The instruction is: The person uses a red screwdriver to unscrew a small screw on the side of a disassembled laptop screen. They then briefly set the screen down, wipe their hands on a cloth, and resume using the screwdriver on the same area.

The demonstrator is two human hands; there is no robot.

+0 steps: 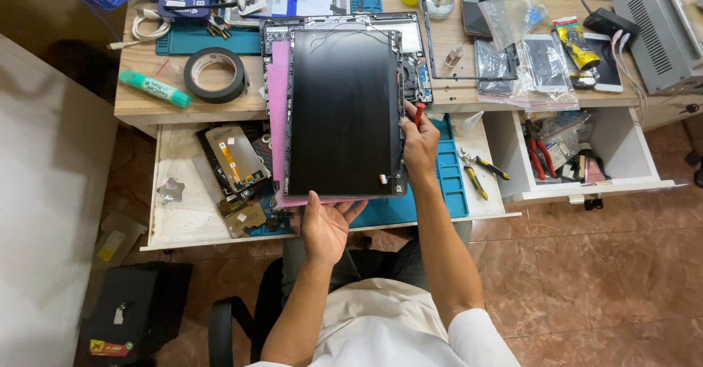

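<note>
A large black screen panel lies lifted over a pink sheet and an opened device frame on the desk. My left hand supports the panel's near edge from below, thumb on top. At the panel's right edge, my right hand grips a small red-handled tool with its tip against the frame.
A roll of black tape and a green tube lie at the left. Phone parts fill the open left drawer. Red-handled pliers sit in the right drawer, yellow-handled ones on the blue mat. Bagged phones lie right.
</note>
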